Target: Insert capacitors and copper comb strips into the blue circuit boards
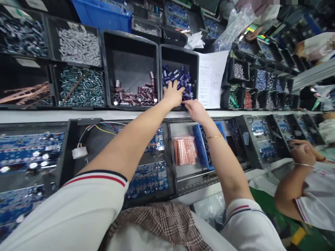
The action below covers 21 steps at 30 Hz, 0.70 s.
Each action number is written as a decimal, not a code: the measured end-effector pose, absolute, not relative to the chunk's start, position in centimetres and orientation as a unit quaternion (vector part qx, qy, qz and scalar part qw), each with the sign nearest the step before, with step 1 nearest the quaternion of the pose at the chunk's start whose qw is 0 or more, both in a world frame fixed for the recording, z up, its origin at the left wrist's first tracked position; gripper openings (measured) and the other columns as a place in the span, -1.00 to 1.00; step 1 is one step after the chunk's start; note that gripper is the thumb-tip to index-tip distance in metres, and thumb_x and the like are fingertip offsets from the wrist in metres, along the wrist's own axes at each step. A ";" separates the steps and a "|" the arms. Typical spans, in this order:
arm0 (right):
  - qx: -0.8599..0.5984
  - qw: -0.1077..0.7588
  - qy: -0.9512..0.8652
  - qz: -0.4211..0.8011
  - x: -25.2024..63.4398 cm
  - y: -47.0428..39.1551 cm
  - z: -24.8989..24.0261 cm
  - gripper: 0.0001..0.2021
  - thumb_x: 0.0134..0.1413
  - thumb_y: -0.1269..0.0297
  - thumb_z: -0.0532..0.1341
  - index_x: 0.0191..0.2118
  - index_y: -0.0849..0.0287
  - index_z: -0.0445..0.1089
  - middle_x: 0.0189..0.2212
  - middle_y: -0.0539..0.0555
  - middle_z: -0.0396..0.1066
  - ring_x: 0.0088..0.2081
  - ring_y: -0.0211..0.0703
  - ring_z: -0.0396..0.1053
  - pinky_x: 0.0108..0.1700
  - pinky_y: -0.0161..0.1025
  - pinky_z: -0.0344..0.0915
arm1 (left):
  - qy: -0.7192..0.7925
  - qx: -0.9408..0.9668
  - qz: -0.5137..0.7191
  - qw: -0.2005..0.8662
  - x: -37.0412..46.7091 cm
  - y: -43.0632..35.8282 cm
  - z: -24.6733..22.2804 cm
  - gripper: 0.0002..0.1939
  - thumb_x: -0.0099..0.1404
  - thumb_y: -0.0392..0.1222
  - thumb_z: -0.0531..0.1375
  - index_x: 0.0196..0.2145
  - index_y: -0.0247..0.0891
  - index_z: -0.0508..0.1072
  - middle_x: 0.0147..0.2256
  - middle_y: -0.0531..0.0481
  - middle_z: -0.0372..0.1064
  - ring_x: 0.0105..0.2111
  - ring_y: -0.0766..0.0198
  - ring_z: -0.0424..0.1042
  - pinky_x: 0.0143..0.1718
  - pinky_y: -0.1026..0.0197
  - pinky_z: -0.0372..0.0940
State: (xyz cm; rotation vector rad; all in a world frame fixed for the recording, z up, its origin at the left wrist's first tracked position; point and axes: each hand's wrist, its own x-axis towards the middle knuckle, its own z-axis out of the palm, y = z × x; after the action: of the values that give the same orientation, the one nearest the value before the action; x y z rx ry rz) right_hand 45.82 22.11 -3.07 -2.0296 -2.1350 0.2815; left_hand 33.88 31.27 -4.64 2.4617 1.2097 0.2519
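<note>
My left hand (173, 94) reaches into a black bin (179, 55) of blue-purple capacitors (185, 77), its fingers spread over them. At that bin's front edge is my right hand (193, 107), fingers drawn together by the nearest capacitors; what they hold, if anything, is hidden. Left of it, another black bin (131, 62) has brown capacitors (141, 96) along its front. Below my arms lie blue circuit boards (149, 179) in a black tray (171, 174).
Bins of grey parts (78, 47) and green parts (81, 87) stand left. A blue box (201, 146) and copper-coloured strips (184, 150) lie beneath my right forearm. Printed paper (211, 78) is beside the bins. Another person's hand (303, 153) is at right.
</note>
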 end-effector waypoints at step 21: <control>-0.557 0.490 -0.617 0.262 39.0 14.2 0.5 -0.83 0.03 0.37 0.33 -0.23 0.03 0.44 -0.26 -0.04 0.41 -0.23 -0.24 0.35 -0.17 -0.22 0.30 | 0.286 0.951 0.069 0.094 30.9 29.2 -2.7 -0.50 0.43 0.03 -0.14 0.06 -0.24 0.42 -0.02 -0.28 0.35 -0.15 -0.07 0.43 -0.19 0.05 0.16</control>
State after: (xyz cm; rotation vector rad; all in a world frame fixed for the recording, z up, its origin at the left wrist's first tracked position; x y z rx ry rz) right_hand 39.04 14.24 0.46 -1.3534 -1.4979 0.6366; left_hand 30.92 29.24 -2.68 2.8225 0.8472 0.2046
